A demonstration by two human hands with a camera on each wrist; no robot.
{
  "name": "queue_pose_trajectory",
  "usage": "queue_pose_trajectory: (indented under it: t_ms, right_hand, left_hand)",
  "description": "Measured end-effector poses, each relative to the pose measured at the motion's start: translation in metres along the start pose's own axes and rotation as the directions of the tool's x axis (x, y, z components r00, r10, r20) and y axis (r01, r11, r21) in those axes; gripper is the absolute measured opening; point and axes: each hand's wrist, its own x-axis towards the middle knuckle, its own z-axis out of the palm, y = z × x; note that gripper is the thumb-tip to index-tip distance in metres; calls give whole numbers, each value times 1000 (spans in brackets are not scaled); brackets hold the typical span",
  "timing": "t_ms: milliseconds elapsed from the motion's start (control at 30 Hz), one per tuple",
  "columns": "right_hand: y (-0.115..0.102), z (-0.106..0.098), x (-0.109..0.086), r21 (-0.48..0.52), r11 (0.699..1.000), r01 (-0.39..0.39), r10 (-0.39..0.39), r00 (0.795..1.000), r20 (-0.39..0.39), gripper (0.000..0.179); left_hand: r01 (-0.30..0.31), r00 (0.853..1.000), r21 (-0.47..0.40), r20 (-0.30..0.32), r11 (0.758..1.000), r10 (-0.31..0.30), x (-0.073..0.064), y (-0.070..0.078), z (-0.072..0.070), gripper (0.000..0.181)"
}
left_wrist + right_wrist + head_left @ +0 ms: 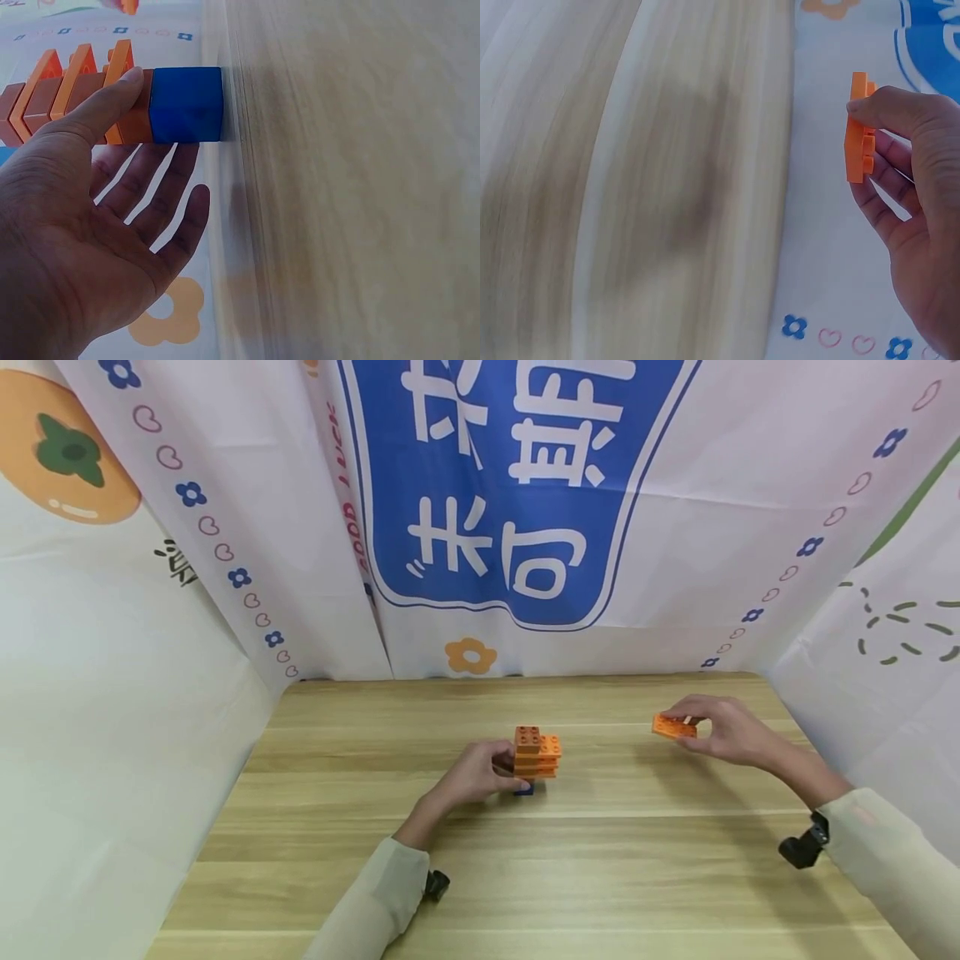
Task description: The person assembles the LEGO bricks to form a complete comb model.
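My left hand (pixel 474 771) grips a tower of toy building bricks (pixel 527 760) near the middle of the table. Its base is a blue brick (pixel 187 105); above it brown bricks (pixel 41 115) alternate with thin orange plates (pixel 73 81) that jut out to the right. A brown brick with studs tops the tower in the head view. Thumb on one side and fingertips on the other hold it low down. Over the right part of the table, my right hand (pixel 727 731) pinches a loose orange plate brick (pixel 856 135) between thumb and fingers, its studs facing up.
The wooden table (pixel 585 877) ends at a white printed cloth (pixel 675 568) at the back, with cloth walls at both sides. A dark wrist camera (pixel 805 843) sits on the right sleeve, another (pixel 437 885) on the left one.
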Motion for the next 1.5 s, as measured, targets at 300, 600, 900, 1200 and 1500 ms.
queue_pose_trajectory:
  t_ms: [300,600,900,1200,1500]
  right_hand:
    - [-19,-1,13,19,995,97,-96,995,-11,46]
    - [-39,1,24,47,987,155,-155,988,-7,45]
    - [-61,2,36,78,967,244,-243,970,-21,45]
    - [-78,4,50,112,947,302,-299,953,-37,47]
    - [-93,7,62,145,932,332,-329,943,-46,45]
  left_hand:
    - [-5,1000,5,-2,1000,5,0,1,-1,26]
    - [-10,1000,6,-5,1000,10,-1,3,-1,27]
    - [5,1000,1,-4,1000,-5,-1,3,0,29]
    - [4,1000,4,-4,1000,-4,0,3,0,30]
    - [-11,1000,-11,-3,1000,11,0,3,0,30]
